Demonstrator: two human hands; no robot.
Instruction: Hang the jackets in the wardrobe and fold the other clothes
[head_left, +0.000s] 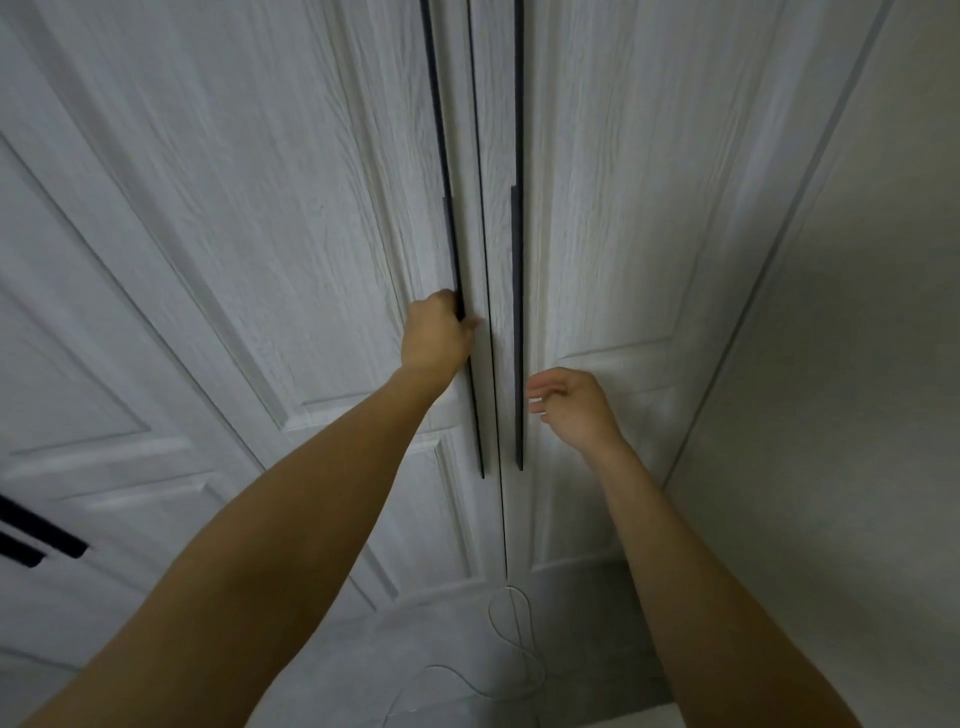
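Closed wardrobe (311, 208), both doors shut, inside not seen.
The left handle (451, 234) is gripped by the left hand (434, 338); the right hand (574, 408) is held loosely open just beside the right handle (518, 312), nothing in it.

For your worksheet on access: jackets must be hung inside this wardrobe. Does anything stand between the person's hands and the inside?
Yes. Both doors are shut, meeting at the centre seam. The left door has the left hand gripping its handle; the right hand hovers open beside the right handle, in front of the right door.
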